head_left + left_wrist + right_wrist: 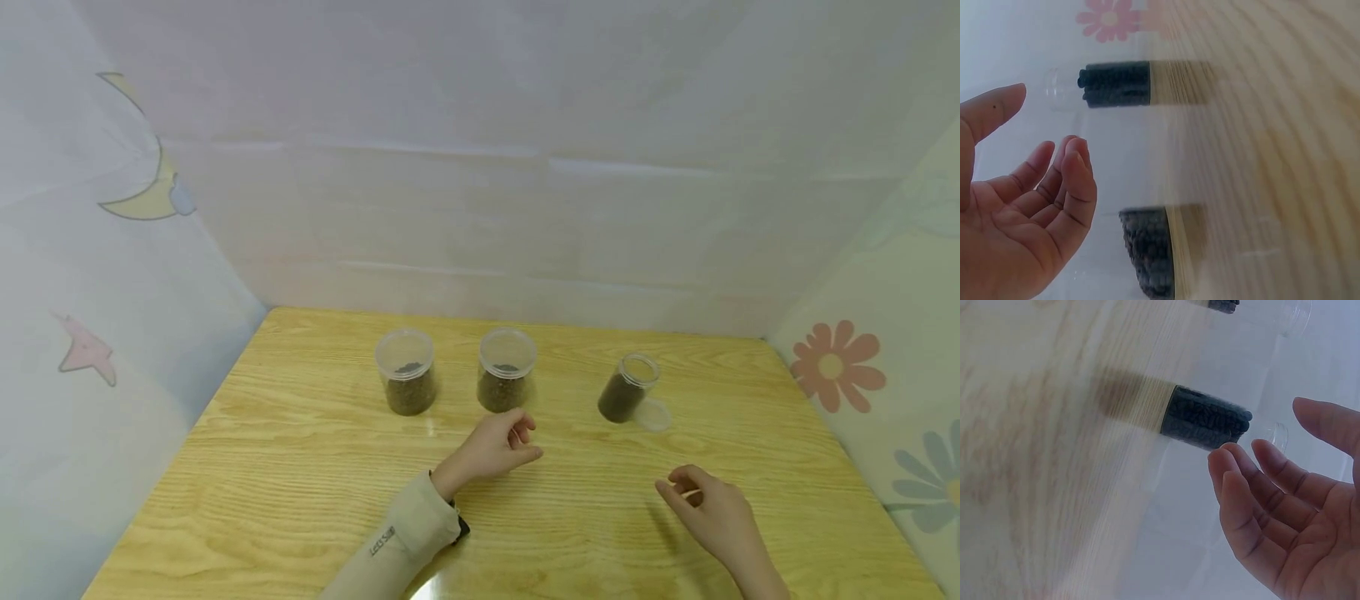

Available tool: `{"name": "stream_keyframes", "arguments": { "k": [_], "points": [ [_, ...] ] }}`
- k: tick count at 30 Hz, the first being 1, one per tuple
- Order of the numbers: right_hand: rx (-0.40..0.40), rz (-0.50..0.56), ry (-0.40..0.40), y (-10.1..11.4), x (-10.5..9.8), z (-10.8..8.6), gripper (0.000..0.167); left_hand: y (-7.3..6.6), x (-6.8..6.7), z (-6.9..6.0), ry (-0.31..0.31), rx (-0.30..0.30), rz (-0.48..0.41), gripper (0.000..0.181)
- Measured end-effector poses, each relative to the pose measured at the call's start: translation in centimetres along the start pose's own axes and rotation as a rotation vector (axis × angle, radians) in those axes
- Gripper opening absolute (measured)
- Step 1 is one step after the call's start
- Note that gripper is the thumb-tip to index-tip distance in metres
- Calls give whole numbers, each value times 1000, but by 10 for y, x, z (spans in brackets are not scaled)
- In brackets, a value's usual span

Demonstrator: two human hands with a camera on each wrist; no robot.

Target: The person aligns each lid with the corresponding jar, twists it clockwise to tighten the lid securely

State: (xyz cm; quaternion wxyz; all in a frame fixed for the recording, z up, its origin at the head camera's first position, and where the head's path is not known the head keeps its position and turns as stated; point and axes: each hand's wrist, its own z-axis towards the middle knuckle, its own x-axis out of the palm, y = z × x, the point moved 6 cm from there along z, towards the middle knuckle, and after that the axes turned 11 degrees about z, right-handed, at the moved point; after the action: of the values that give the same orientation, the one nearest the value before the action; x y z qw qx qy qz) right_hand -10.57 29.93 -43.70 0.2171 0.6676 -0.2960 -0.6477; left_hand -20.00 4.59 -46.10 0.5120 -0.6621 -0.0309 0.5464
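Two wide clear jars, the left jar (pixel 408 390) and the middle jar (pixel 501 388), stand partly filled with dark grains. A narrower clear jar (pixel 621 398) to their right holds dark pellets (pixel 1204 419), and a round translucent lid (pixel 654 415) lies beside its base. My left hand (pixel 489 448) hovers just in front of the middle jar, fingers loosely bent and holding nothing. Nearer the right front, my right hand (pixel 714 512) is also empty, its fingers relaxed, apart from the narrow jar. Whether the wide jars have lids on, I cannot tell.
The jars stand toward the back of a wood-grain table (pixel 300 467). Pale cloth walls (pixel 487 217) with printed flowers, a moon and a star enclose its back and sides. A dark band (pixel 461 531) sits at the left sleeve cuff.
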Motion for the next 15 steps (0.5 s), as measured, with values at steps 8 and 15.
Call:
{"name": "stream_keyframes", "arguments": {
  "k": [8,15],
  "points": [
    [-29,12,-17,-2,-1,-1,32,-3,12,28,39,-23,-58,38],
    [-36,16,-17,-3,-3,0,34,-6,22,50,46,-41,-24,53]
  ]
}}
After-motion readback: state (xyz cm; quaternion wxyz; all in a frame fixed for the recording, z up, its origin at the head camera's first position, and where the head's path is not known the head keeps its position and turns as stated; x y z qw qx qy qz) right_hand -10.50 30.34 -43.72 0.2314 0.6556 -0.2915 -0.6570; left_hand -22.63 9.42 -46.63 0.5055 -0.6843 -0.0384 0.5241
